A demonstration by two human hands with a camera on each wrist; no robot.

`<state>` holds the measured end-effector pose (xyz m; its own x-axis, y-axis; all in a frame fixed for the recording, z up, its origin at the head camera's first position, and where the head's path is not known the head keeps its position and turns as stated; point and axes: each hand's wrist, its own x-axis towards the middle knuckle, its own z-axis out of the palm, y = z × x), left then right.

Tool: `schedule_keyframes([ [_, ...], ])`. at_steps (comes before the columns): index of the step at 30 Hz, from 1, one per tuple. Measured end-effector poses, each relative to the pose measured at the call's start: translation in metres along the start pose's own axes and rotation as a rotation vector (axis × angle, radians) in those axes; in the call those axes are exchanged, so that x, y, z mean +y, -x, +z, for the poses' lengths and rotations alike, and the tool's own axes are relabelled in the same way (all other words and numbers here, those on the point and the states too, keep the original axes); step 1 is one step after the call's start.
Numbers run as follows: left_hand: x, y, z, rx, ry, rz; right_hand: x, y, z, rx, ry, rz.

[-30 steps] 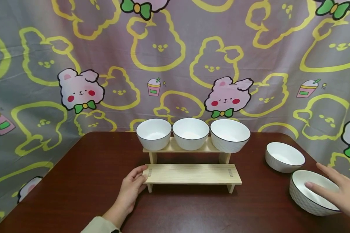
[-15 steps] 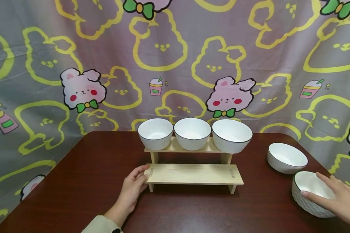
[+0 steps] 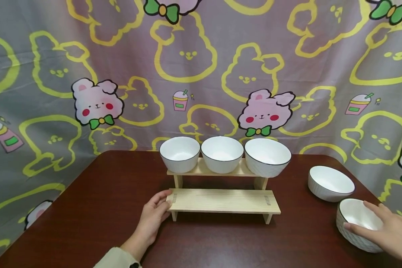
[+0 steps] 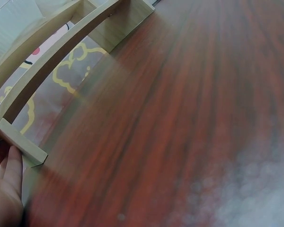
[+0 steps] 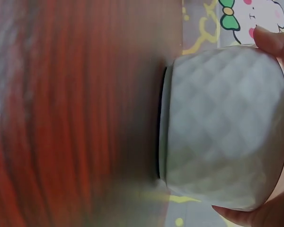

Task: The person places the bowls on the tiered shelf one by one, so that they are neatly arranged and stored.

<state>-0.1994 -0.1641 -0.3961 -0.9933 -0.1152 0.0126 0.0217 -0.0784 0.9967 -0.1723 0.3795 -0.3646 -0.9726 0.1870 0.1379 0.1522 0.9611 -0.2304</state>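
My left hand (image 3: 153, 214) pinches the left end of the lower board of a pale wooden two-tier stand (image 3: 224, 201). Its fingers also show beside a stand leg (image 4: 23, 144) in the left wrist view. At the right, my right hand (image 3: 386, 227) spans a white bowl (image 3: 355, 227) with a dark rim and a diamond-textured outside. Thumb and fingers hold opposite sides of this textured bowl (image 5: 227, 123) in the right wrist view, its base right at the table top. Part of its rim is hidden by the hand.
Three white bowls line the upper tier: a left bowl (image 3: 179, 154), a middle bowl (image 3: 222, 154) and a wider right bowl (image 3: 268, 158). Another white bowl (image 3: 331, 184) stands behind the held one on the dark wooden table (image 3: 114, 193). A patterned curtain (image 3: 201, 74) hangs behind.
My right hand has come down and left onto the textured bowl, its fingers closing about the sides. The left hand keeps its hold on the stand. The head view has shifted slightly.
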Motion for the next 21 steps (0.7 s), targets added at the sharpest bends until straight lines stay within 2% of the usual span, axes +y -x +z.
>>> schedule_keyframes([
  [14,-0.0004,-0.002,-0.0001,0.017,-0.004,-0.009,-0.0031,0.0065,0.0017,0.134,-0.08,0.016],
  [21,0.0005,0.0006,0.0007,0.007,0.008,-0.012,-0.0091,0.0084,-0.0028,0.256,-0.187,-0.054],
])
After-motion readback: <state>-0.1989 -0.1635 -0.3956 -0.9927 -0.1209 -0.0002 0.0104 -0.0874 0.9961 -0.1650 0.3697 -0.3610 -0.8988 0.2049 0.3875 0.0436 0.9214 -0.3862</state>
